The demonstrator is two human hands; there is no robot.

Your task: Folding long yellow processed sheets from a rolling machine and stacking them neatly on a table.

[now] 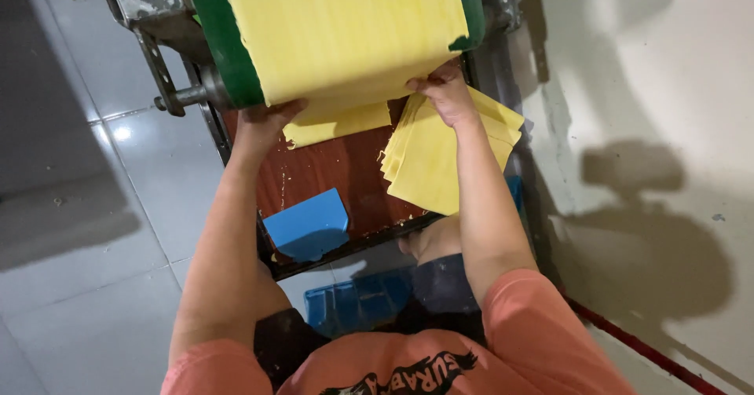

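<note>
The left hand (263, 120) and the right hand (446, 93) both grip the lower edge of a wide, thin yellow dough sheet (345, 30), which hangs down over a green conveyor belt (228, 49) on a grey metal machine (157, 18). The fingers of each hand are closed around this edge. Just under the right hand lies a stack of cut yellow dough squares (440, 159) on a reddish-brown wooden board (330, 167). Below the left hand, on the same board, lies a flat blue plastic scraper (306, 222).
</note>
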